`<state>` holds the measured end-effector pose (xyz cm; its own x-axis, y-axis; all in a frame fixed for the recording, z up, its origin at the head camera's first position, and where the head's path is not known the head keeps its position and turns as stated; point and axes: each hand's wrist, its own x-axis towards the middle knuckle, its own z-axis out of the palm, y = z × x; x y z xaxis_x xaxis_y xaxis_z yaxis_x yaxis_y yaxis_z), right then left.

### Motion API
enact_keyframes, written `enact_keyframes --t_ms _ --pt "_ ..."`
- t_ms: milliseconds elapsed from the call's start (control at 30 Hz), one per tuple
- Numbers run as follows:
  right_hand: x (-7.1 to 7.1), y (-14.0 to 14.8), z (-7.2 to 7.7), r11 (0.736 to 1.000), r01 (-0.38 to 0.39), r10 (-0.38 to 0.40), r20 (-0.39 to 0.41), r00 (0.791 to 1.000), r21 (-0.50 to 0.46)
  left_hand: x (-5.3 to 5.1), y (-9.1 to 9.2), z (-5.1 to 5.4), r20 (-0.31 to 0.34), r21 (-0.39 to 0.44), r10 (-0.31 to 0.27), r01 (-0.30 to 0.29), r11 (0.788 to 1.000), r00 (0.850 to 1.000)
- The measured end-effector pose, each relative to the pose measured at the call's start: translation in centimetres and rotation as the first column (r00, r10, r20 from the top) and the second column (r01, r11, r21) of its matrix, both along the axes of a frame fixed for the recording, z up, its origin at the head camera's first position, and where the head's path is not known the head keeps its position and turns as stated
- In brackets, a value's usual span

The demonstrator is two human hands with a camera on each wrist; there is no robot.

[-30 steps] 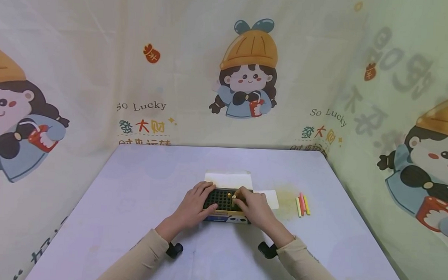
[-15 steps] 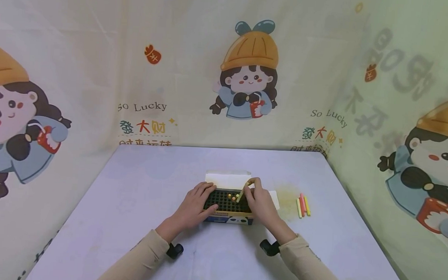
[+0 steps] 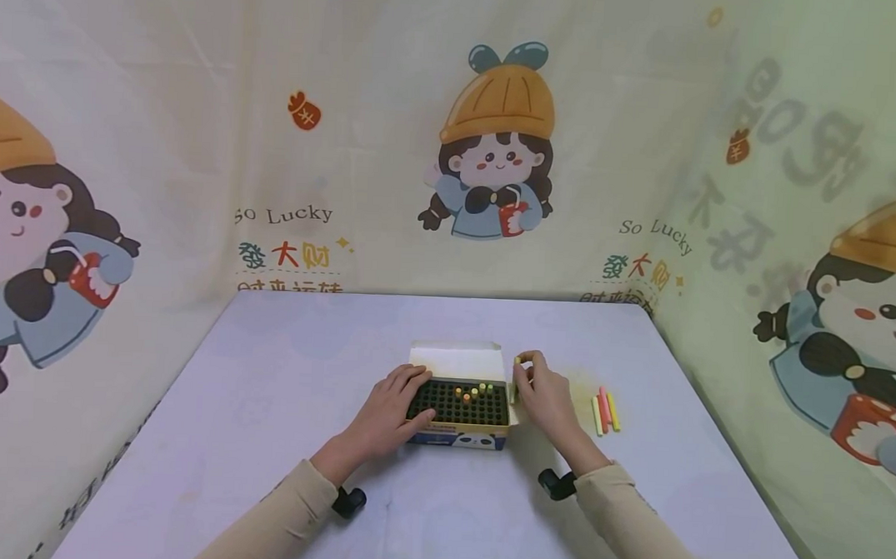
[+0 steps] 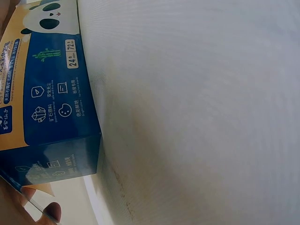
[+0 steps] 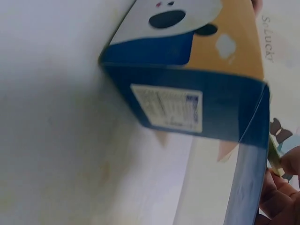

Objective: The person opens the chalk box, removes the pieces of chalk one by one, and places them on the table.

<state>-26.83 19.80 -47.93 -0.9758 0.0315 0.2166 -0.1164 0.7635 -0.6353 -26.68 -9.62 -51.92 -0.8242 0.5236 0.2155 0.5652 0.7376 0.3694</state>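
Note:
An opened chalk box (image 3: 441, 438) with a panda print stands on the table, its black tray (image 3: 443, 396) full of round holes. Several chalk tips (image 3: 482, 388) stick up from the holes toward the back right. My left hand (image 3: 385, 410) holds the box's left end, thumb on the front edge and fingertips at the back corner. Just off the right end, my right hand (image 3: 548, 396) pinches a yellowish chalk stick (image 3: 516, 371), roughly upright and clear of the holes. In the right wrist view, fingers (image 5: 276, 192) and part of that chalk (image 5: 274, 157) show beside the box end.
Several loose chalk sticks (image 3: 605, 410), pale yellow, pink and yellow, lie to the right of my right hand. The box's white lid flap (image 3: 455, 360) is folded back behind it. Yellowish dust marks the table (image 3: 302, 348) near the right flap. Printed cloth walls surround the table.
My right hand has lifted the chalk from above the tray and carried it right, past the box's end. More chalk tips in the tray are now uncovered. My left hand stays put.

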Motion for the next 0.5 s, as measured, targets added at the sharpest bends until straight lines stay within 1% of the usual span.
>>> enact_keyframes --t_ms 233,500 --pt "-0.8 1.4 -0.1 0.998 0.039 -0.040 0.012 0.999 0.044 0.0 0.0 0.0 -0.004 0.001 -0.004 0.004 1.000 1.000" --pt "-1.2 2.9 0.0 0.996 0.069 -0.075 0.097 0.992 0.057 -0.1 0.0 -0.2 -0.018 -0.002 -0.003 0.003 1.000 1.000"
